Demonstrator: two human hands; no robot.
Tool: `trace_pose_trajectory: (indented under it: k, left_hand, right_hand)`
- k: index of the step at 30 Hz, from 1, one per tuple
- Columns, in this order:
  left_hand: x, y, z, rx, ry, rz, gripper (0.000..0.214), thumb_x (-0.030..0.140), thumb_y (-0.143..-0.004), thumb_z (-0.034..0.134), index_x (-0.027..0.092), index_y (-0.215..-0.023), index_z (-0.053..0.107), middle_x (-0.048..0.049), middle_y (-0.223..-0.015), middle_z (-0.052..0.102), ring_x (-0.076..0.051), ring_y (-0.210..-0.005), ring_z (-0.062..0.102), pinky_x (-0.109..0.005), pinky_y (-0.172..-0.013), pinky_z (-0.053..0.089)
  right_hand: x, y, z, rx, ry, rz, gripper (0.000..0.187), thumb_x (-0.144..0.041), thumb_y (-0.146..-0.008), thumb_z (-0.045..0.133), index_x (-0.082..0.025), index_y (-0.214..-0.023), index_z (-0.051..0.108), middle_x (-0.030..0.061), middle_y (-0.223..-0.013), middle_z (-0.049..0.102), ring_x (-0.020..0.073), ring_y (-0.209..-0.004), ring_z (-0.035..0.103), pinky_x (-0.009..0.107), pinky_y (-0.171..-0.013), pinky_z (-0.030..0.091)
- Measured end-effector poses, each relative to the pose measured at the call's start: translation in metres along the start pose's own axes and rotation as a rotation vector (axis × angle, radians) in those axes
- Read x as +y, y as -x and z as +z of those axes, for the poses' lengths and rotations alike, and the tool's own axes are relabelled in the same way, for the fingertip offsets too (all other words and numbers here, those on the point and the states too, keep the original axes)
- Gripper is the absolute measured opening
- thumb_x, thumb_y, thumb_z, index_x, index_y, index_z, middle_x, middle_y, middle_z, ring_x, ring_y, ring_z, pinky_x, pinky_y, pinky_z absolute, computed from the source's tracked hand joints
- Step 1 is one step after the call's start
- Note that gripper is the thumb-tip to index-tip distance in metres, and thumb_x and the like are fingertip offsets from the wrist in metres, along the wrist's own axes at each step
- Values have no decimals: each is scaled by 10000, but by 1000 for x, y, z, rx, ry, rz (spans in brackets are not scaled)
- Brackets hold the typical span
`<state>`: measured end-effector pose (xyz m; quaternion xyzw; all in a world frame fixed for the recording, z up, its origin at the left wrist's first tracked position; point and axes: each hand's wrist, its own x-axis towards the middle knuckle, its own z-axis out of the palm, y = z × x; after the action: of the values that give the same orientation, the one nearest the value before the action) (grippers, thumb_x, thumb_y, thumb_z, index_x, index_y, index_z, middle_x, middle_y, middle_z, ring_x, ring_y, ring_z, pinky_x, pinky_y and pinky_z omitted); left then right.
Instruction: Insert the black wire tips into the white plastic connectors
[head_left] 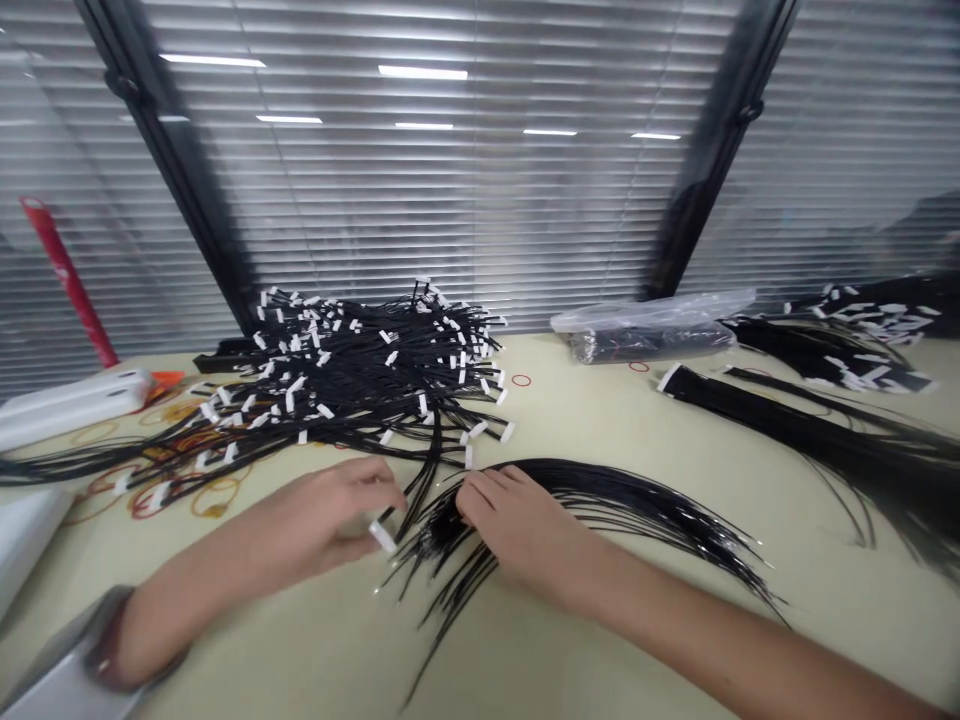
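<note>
The right hand [514,520] has its grip clamped on a black wire bundle [637,500] on the table [300,650]. The left hand [341,515] curls at 1 white connector [382,536], blurred; I cannot tell whether it pinches it. A cable pile [360,360] lies behind.

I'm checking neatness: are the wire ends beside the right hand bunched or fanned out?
Fanned out: the black wires splay on both sides of the right hand, with separate tips visible.
</note>
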<state>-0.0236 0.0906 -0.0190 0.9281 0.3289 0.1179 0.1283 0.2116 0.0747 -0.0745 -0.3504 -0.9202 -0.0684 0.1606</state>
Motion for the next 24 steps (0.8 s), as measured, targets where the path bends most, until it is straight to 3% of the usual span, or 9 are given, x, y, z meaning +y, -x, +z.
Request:
trace_pose_trajectory:
  k: [3, 6, 9, 11, 15, 17, 21, 24]
  left_hand:
    - [7, -1, 11, 3, -146, 109, 176, 182, -844, 465, 213, -823, 636, -39, -875, 605, -152, -782, 586, -259, -709, 450]
    - [9, -3, 17, 102, -281, 161, 192, 194, -864, 444, 204, -817, 630, -39, -836, 624, -167, -796, 586, -300, -774, 452]
    - [9, -4, 17, 177, -339, 124, 165, 208, -854, 454, 203, -859, 619, -30, -826, 644, -180, -812, 592, -342, -820, 446]
    - [10, -4, 16, 232, -313, 13, 147, 233, -840, 469, 200, -897, 600, -31, -852, 649, -189, -816, 597, -339, -780, 460]
    - [13, -5, 19, 284, -90, -337, 141, 282, -826, 468, 194, -894, 555, -8, -838, 628, -114, -530, 544, -230, -474, 425]
    - [14, -7, 24, 286, 72, -430, 145, 301, -834, 452, 196, -885, 537, 6, -765, 610, -109, -513, 526, -195, -397, 361]
    - [12, -11, 30, 291, 445, -423, 154, 310, -859, 423, 194, -916, 506, 1, -743, 622, -158, -779, 607, -240, -637, 469]
    - [13, -14, 32, 226, 615, -461, 168, 333, -860, 429, 188, -904, 500, -13, -786, 636, -172, -807, 613, -307, -750, 466]
  right_hand:
    - [2, -2, 0, 22, -66, 43, 164, -12, -800, 429, -132, -841, 531, 41, -815, 578, 145, -727, 503, 293, -679, 365]
    - [4, -3, -1, 54, -153, 86, 157, -101, -875, 391, -143, -884, 542, 33, -847, 582, 136, -759, 509, 285, -696, 369]
    - [4, -3, -6, 80, -259, 132, 167, -187, -898, 388, -153, -849, 544, 25, -837, 570, 126, -756, 504, 271, -686, 376]
    - [3, -2, -9, 89, -335, 167, 166, -235, -895, 411, -161, -817, 538, 14, -816, 557, 117, -748, 500, 260, -684, 382]
    - [1, 0, -12, 90, -486, 252, 151, -239, -891, 425, -174, -800, 528, -4, -817, 551, 95, -746, 500, 234, -678, 392]
    - [1, 0, -11, 91, -559, 297, 137, -229, -885, 434, -180, -799, 529, -14, -814, 557, 82, -736, 504, 219, -665, 396]
    - [2, 0, -10, 104, -683, 366, 127, -217, -872, 451, -194, -810, 559, -25, -816, 577, 67, -728, 515, 202, -667, 401]
    - [2, -2, -10, 118, -738, 415, 144, -223, -865, 452, -191, -802, 577, -16, -797, 579, 72, -700, 512, 207, -633, 393]
